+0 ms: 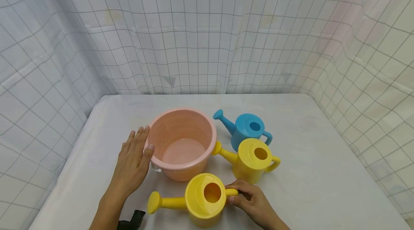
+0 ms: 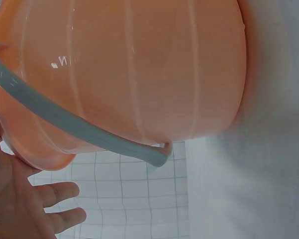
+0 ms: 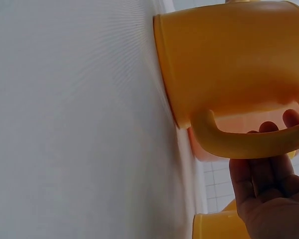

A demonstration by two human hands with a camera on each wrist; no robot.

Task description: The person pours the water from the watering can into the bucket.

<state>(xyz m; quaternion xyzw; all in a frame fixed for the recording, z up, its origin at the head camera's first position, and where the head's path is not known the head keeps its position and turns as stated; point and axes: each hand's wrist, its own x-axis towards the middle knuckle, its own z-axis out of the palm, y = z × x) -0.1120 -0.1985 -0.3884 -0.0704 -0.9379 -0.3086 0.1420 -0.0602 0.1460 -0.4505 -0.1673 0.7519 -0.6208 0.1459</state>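
A pink bucket (image 1: 182,167) stands upright on the table, and no contents show inside it. Against its left rim rests my left hand (image 1: 130,165), fingers straight; the left wrist view shows the bucket's ribbed side (image 2: 159,69) and its grey handle (image 2: 79,127) hanging down. In front of the bucket is a yellow watering can (image 1: 202,215), spout pointing left. My right hand (image 1: 250,201) holds this can by its handle (image 3: 253,144), fingers passing behind the handle in the right wrist view. The can's base looks close to the tabletop.
A second yellow watering can (image 1: 247,167) stands right of the bucket, its spout head at the bucket's side. Behind it is a blue watering can (image 1: 242,136). A black strap-like piece (image 1: 132,221) shows by the left wrist. Gridded white curtains (image 1: 207,39) surround the white table (image 1: 323,172).
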